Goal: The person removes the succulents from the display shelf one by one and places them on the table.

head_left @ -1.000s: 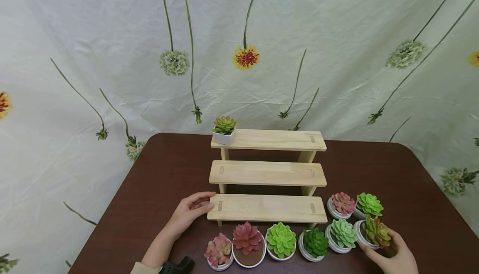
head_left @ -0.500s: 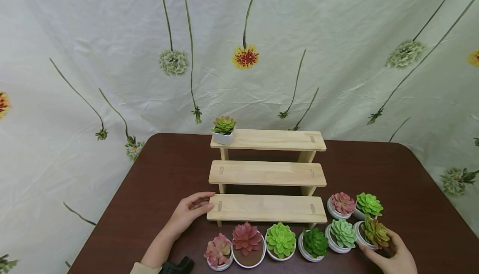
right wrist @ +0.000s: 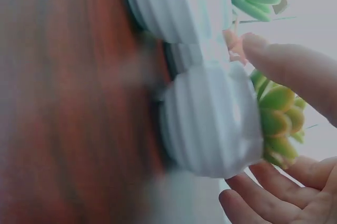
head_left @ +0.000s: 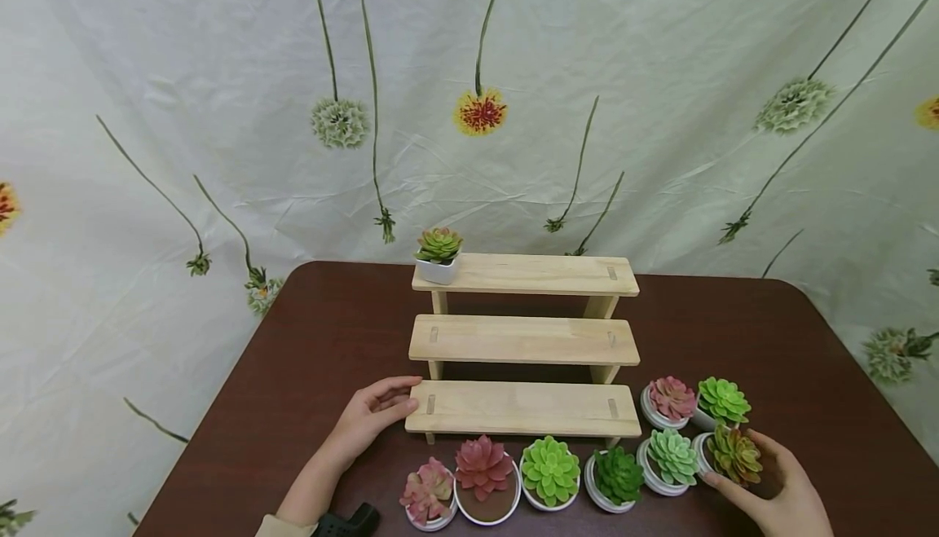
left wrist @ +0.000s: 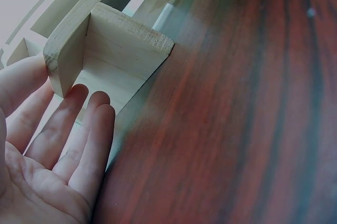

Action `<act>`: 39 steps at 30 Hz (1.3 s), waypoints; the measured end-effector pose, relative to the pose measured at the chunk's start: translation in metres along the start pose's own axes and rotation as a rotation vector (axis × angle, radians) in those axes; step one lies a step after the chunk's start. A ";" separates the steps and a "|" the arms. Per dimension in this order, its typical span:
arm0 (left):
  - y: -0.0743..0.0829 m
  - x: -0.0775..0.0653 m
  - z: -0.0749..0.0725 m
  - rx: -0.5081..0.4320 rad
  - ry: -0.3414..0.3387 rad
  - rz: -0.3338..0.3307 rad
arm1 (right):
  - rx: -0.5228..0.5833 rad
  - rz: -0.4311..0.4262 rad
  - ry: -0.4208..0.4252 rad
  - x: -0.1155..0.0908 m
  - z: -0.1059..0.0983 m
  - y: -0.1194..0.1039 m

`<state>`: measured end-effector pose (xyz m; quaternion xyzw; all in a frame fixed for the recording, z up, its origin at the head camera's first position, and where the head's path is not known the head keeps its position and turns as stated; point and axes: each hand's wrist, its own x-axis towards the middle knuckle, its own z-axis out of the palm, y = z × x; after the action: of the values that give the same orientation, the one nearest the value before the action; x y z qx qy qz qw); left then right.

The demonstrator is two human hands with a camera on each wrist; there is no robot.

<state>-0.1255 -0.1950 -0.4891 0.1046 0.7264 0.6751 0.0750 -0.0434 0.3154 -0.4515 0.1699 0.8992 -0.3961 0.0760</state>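
My left hand [head_left: 367, 419] rests against the left end of a three-tier wooden stand [head_left: 524, 408]. In the left wrist view its loosely extended fingers [left wrist: 55, 124] lie at the end of the lowest board [left wrist: 63, 66]. My right hand [head_left: 785, 488] is spread round a potted succulent [head_left: 736, 455] with green and orange-brown leaves. In the right wrist view that plant's white ribbed pot [right wrist: 210, 121] stands on the table, thumb to one side and fingers to the other, loosely spread. A green succulent with reddish tips [head_left: 438, 245] sits in a white square pot at the top shelf's left end.
Along the stand's front stand a pink succulent [head_left: 429, 488], a dark red one [head_left: 484, 468], a bright green one [head_left: 550, 472] and a dark green one [head_left: 619, 476]. Mint [head_left: 672, 457], rose [head_left: 672, 398] and light green [head_left: 724, 400] ones cluster at right on the brown table [head_left: 330, 325].
My right hand has loosened its hold on the green and orange-brown succulent's pot and drawn back slightly to the right. My left hand stays at the stand.
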 end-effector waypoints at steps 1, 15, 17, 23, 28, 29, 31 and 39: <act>0.000 0.000 0.000 0.003 -0.004 0.008 | 0.000 -0.008 -0.007 0.000 -0.002 -0.002; 0.002 0.000 0.000 0.005 -0.008 0.010 | -0.029 -0.168 0.135 -0.005 -0.014 -0.036; 0.002 0.000 0.000 0.008 -0.007 0.009 | -0.038 -0.185 0.153 -0.005 -0.017 -0.042; 0.002 0.000 0.000 0.010 0.000 0.001 | 0.000 -0.241 0.178 -0.004 -0.021 -0.063; 0.002 0.000 0.000 0.005 -0.006 -0.010 | 0.026 -0.333 0.198 -0.003 -0.021 -0.084; 0.002 0.000 0.000 0.006 -0.006 -0.011 | 0.024 -0.354 0.205 -0.003 -0.020 -0.088; 0.002 0.000 0.000 0.009 -0.002 -0.007 | 0.036 -0.404 0.215 -0.002 -0.019 -0.095; 0.001 0.000 0.000 0.016 0.010 -0.006 | 0.083 -0.545 0.206 0.011 -0.009 -0.116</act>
<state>-0.1253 -0.1948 -0.4882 0.0995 0.7325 0.6695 0.0726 -0.0961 0.2522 -0.3690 -0.0354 0.8976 -0.4192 -0.1316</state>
